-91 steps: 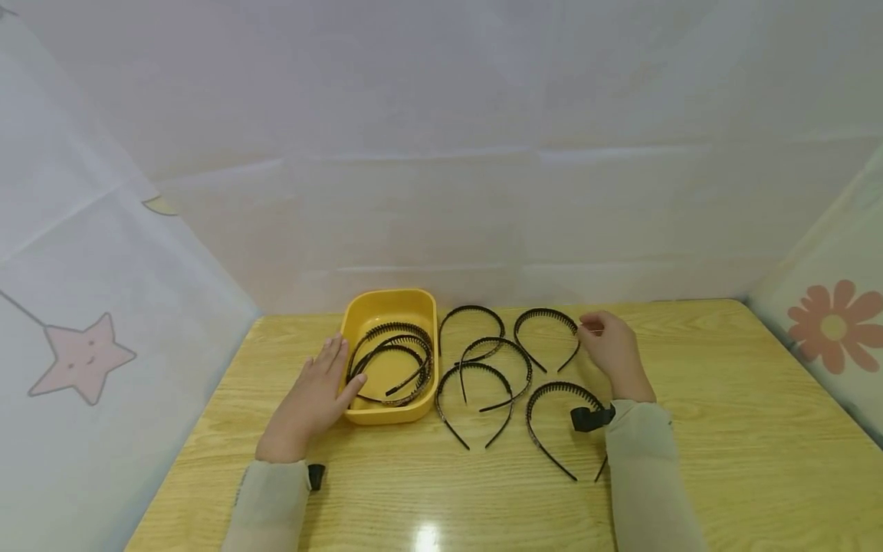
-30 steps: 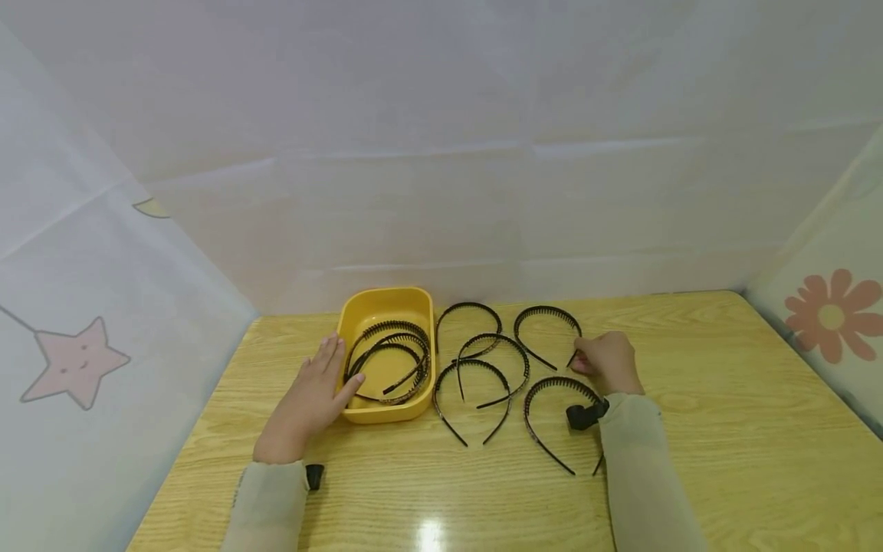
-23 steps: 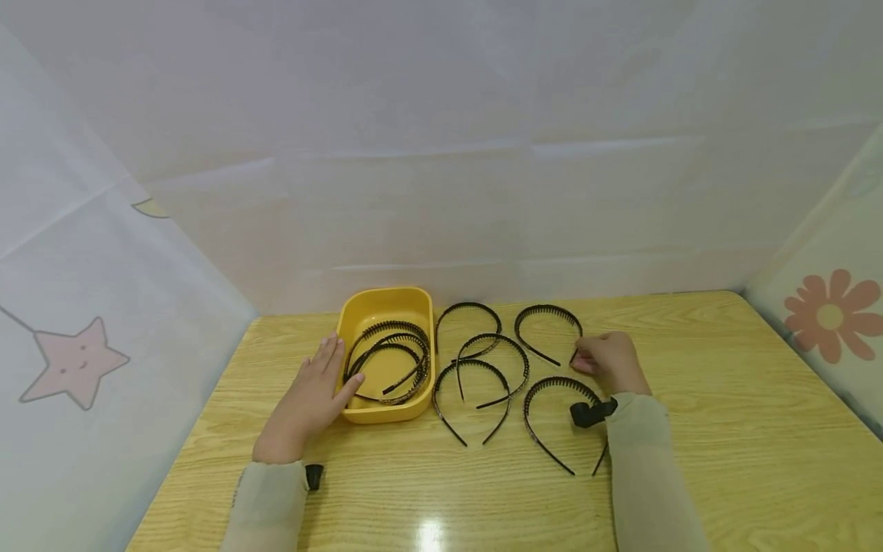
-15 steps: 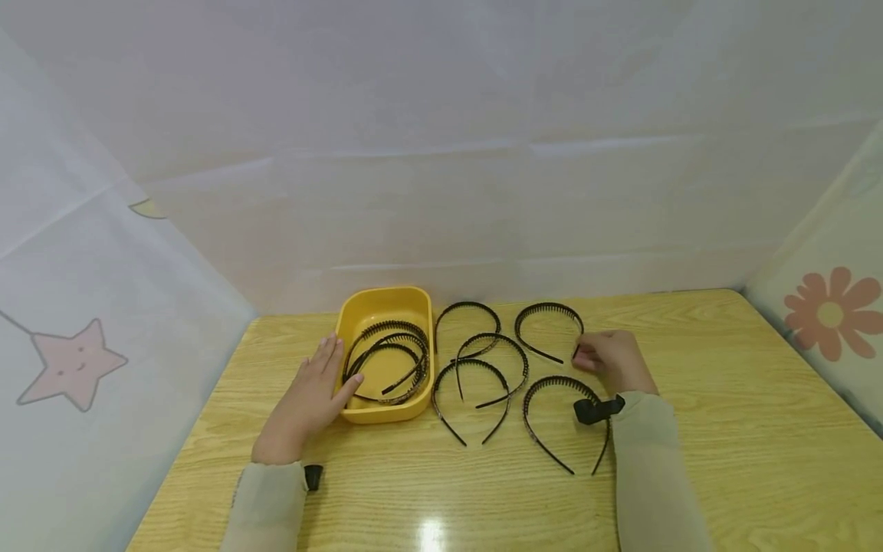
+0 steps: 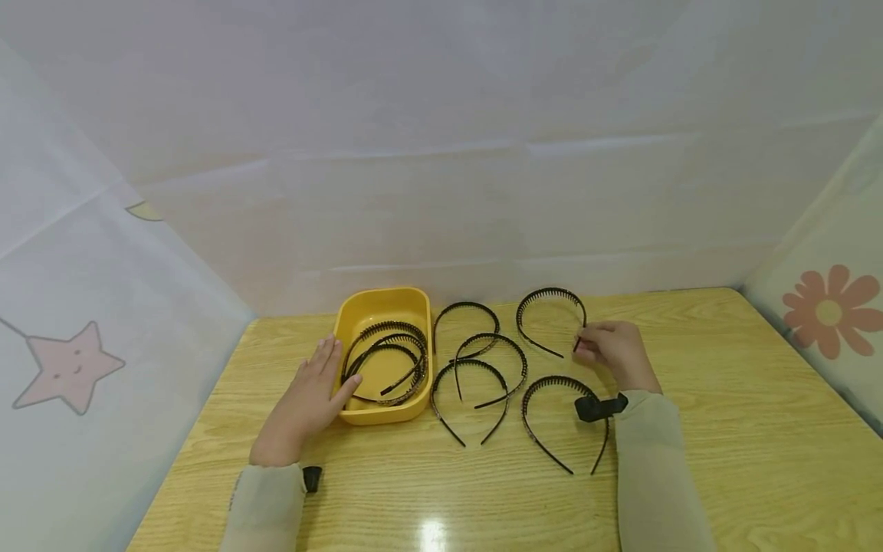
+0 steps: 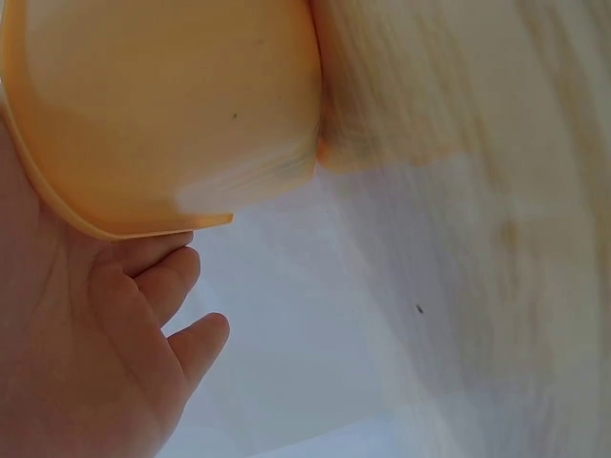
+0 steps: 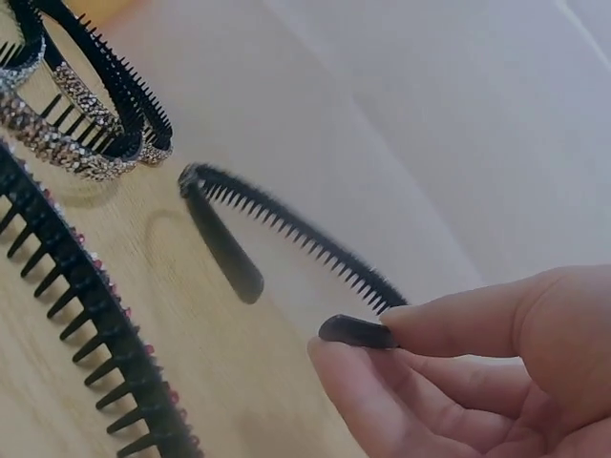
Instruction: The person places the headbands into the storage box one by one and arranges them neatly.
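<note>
- Headband (image 5: 551, 292) has shifted toward the wall (image 5: 441, 199) over the last half second, right hand (image 5: 616, 354) with it; left hand (image 5: 306, 402) and tray (image 5: 386, 416) much as they were.
- Head: right grip pinches the headband's right tip. Arch lies left and wallward of the grip, long axis front to back, ends toward the person. Tray sits well left, past other bands (image 5: 560, 381); left hand nearer it, fingers straight along its rim, clasping nothing.
- Left wrist: rim against palm.
- Right wrist: thumb and forefinger on one tip; other juts free, apparently above the counter (image 5: 745, 399).
</note>
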Available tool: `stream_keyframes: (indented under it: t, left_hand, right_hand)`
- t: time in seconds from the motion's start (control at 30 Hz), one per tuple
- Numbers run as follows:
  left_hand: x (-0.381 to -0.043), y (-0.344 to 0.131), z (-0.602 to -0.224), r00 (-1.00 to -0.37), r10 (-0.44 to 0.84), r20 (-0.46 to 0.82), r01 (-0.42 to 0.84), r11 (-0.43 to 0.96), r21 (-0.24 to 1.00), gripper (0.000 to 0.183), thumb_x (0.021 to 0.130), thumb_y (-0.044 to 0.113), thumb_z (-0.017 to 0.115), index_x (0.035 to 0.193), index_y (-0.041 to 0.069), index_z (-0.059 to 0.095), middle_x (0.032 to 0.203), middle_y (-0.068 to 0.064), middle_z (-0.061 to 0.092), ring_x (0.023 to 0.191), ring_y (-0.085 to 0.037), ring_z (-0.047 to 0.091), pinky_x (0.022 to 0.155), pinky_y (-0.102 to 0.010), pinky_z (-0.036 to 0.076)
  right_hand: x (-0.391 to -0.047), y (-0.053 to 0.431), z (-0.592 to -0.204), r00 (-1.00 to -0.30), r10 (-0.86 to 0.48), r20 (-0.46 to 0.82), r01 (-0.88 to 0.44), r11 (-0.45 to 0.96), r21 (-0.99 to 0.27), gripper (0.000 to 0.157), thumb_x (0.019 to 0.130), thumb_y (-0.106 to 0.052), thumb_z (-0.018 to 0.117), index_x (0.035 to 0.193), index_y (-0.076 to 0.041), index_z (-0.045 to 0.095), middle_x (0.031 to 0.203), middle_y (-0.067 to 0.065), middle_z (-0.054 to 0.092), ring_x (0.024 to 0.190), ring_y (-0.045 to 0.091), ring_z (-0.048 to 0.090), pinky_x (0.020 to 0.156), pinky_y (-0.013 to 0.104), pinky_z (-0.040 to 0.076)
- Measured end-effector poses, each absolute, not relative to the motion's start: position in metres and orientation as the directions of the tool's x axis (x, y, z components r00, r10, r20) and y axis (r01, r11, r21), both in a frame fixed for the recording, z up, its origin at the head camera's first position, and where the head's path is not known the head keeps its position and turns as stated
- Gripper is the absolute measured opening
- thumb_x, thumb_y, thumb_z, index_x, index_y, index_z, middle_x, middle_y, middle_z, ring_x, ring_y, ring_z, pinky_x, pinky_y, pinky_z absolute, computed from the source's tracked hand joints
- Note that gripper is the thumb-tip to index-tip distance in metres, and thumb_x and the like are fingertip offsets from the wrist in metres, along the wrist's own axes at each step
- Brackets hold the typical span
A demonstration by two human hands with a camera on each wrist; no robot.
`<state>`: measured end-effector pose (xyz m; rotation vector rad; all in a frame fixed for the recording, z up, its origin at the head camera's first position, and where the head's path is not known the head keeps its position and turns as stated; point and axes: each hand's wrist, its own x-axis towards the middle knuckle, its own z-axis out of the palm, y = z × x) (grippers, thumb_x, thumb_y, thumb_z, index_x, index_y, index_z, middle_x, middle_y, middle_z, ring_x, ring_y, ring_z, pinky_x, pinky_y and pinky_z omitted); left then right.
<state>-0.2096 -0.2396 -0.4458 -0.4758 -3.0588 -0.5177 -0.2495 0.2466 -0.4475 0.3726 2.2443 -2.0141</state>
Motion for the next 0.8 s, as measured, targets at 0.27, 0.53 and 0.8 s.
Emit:
stream_keyframes:
  t: [0.27, 0.53, 0.8]
  left_hand:
    - [-0.209, -0.239, -0.444, -0.954, 0.295, 0.053, 0.296, 0.901, 0.317, 0.079, 0.108, 0.045, 0.044, 0.158, -0.009, 0.014, 0.166, -0.027, 0.007, 0.153, -0.044, 0.006, 0.119, -0.066, 0.011]
    - [-0.208, -0.239, -0.444, -0.957, 0.288, 0.045, 0.286, 0.898, 0.335, 0.079, 0.108, 0.044, 0.045, 0.158, -0.009, 0.013, 0.166, -0.027, 0.005, 0.153, -0.045, 0.006, 0.119, -0.066, 0.009]
    - [-0.209, -0.239, -0.445, -0.956, 0.288, 0.050, 0.288, 0.898, 0.332, 0.079, 0.108, 0.044, 0.045, 0.158, -0.010, 0.013, 0.166, -0.028, 0.006, 0.153, -0.045, 0.006, 0.119, -0.067, 0.010]
  right_hand:
    - [-0.251, 0.243, -0.446, -0.977, 0.123, -0.175, 0.185, 0.079, -0.980, 0.048, 0.104, -0.011, 0.058, 0.144, 0.013, 0.046, 0.116, 0.021, 0.067, 0.088, 0.012, 0.072, 0.088, 0.030, 0.059]
    - [-0.252, 0.238, -0.440, -0.983, 0.100, -0.157, 0.160, 0.025, -0.987, 0.049, 0.103, -0.012, 0.060, 0.145, 0.010, 0.047, 0.097, 0.001, 0.071, 0.089, 0.012, 0.072, 0.087, 0.029, 0.059]
    - [-0.252, 0.223, -0.428, -0.991, 0.077, -0.109, 0.108, -0.023, -0.994, 0.049, 0.101, -0.012, 0.064, 0.142, 0.012, 0.049, 0.100, 0.002, 0.070, 0.090, 0.014, 0.072, 0.087, 0.028, 0.059]
